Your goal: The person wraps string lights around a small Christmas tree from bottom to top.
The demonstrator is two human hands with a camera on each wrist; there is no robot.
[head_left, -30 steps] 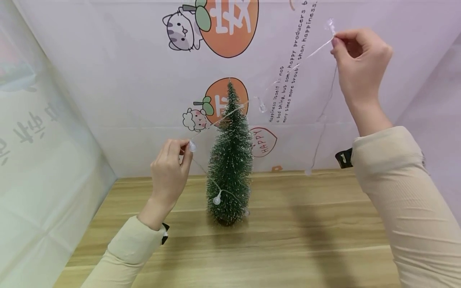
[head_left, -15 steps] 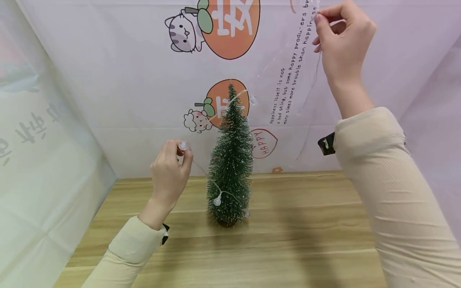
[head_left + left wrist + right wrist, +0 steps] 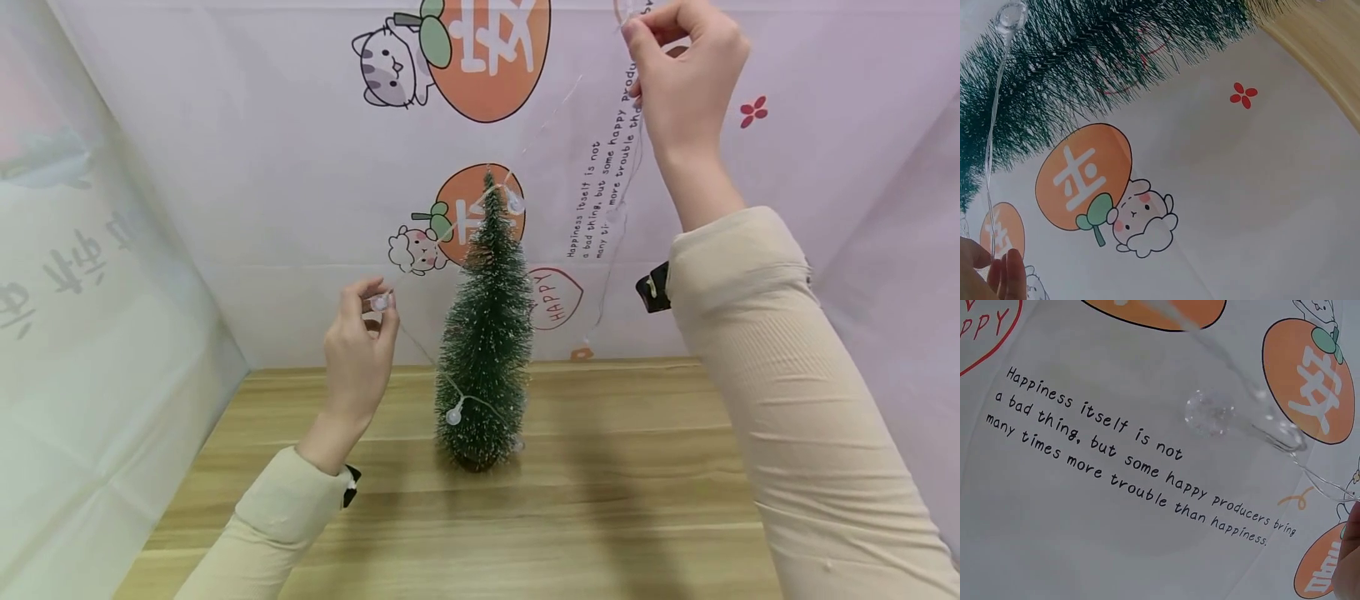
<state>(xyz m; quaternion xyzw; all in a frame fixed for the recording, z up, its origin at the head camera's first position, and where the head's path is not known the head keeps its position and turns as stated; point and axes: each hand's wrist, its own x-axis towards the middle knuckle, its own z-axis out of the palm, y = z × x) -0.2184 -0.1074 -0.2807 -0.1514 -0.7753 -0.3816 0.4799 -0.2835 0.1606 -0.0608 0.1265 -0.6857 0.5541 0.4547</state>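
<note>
A small green artificial Christmas tree [image 3: 486, 333] with whitish tips stands upright on the wooden table. Clear-wired string lights cross its lower front, where one round bulb [image 3: 453, 415] hangs. Left of the tree, my left hand [image 3: 358, 358] pinches the string lights beside another bulb [image 3: 381, 302]; in the left wrist view its fingers [image 3: 1013, 272] are at the wire. Raised high at the upper right, my right hand [image 3: 686, 100] pinches a further stretch of the wire. Between the hands the strand passes the treetop, with a bulb [image 3: 514, 202] beside it. A loose length dangles below my right hand.
Behind the tree rises a white backdrop [image 3: 315, 183] printed with orange fruits, cartoon animals and text. White cloth walls close in the left and right sides. The wooden tabletop [image 3: 420, 533] spreads in front of the tree.
My right hand has moved left and up, bringing the strand and its bulb closer to the treetop. My left hand stays about where it was, its fingers shifting slightly at the bulb.
</note>
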